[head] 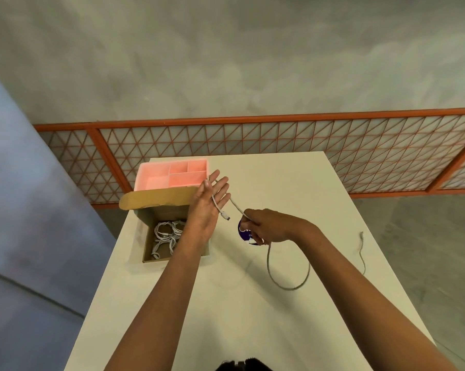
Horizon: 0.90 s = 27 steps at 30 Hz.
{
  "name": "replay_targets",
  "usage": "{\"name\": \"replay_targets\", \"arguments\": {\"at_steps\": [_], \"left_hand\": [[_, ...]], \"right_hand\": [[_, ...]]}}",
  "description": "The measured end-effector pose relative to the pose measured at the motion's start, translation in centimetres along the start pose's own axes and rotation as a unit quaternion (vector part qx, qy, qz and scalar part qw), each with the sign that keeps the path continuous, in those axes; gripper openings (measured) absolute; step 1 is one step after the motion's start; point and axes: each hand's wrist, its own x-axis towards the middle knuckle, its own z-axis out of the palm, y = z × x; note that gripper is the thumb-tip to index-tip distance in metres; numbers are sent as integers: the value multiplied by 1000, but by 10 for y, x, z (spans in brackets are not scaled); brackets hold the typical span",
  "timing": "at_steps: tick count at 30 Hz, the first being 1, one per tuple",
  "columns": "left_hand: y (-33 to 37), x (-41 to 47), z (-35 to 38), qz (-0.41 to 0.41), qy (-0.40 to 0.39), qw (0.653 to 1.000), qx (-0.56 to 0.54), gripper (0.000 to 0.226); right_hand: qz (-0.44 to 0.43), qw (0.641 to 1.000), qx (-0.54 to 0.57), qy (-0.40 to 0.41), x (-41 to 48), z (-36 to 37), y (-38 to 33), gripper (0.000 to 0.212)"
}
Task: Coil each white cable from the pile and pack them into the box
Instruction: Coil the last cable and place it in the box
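Now the left hand (pixel 208 210) is held upright over the near right corner of the box (pixel 156 200), with its fingers straight and lightly spread. A white cable (pixel 287 287) is laid across its palm, and a plug end dangles below the heel of the hand. From the fingers the cable is led toward four o'clock to the right hand (pixel 265 226), where it is pinched between thumb and curled fingers. Below that hand a loose loop is formed over the table (pixel 226 317). A further stretch of white cable with a plug is seen at three o'clock near the table's right edge; whether it is joined to the loop behind the forearm cannot be told. The box, flap open, is set at ten o'clock on the table, and coiled cables (pixel 167 234) are packed inside. A pink tray (pixel 172 172) with compartments is placed just beyond it at eleven o'clock. A purple disc (pixel 242 231) is partly covered by the right hand.
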Motion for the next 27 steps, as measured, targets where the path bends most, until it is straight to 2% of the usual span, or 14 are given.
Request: {"name": "replay_targets", "arguments": {"at_steps": [3,6,9,13,15,18,21,24,27], "left_hand": [[-8,0,-1,-15,12,994,111,37],[-8,-7,4,-26,-45,980,193,38],[-7,-11,9,-46,-92,957,272,39],[-7,-15,17,-102,-128,934,316,32],[-4,-20,21,-119,-155,943,268,31],[3,-24,24,-152,-212,959,113,38],[5,-25,23,-175,-252,949,74,44],[6,-26,23,-174,-246,951,75,43],[4,-25,23,-179,-212,960,26,37]], "right_hand": [[-26,997,-69,15,-6,-12,-12,20],[-53,991,-110,50,-13,-25,-20,26],[-71,987,-101,98,-19,-39,-22,27],[-93,977,-58,181,-21,-56,-19,26],[-94,975,-8,200,-20,-60,-14,26],[-79,973,53,212,-19,-60,-7,29],[-68,974,54,208,-19,-55,-2,28],[-66,977,41,199,-20,-50,0,32],[-61,969,75,228,-18,-48,2,37]]}}
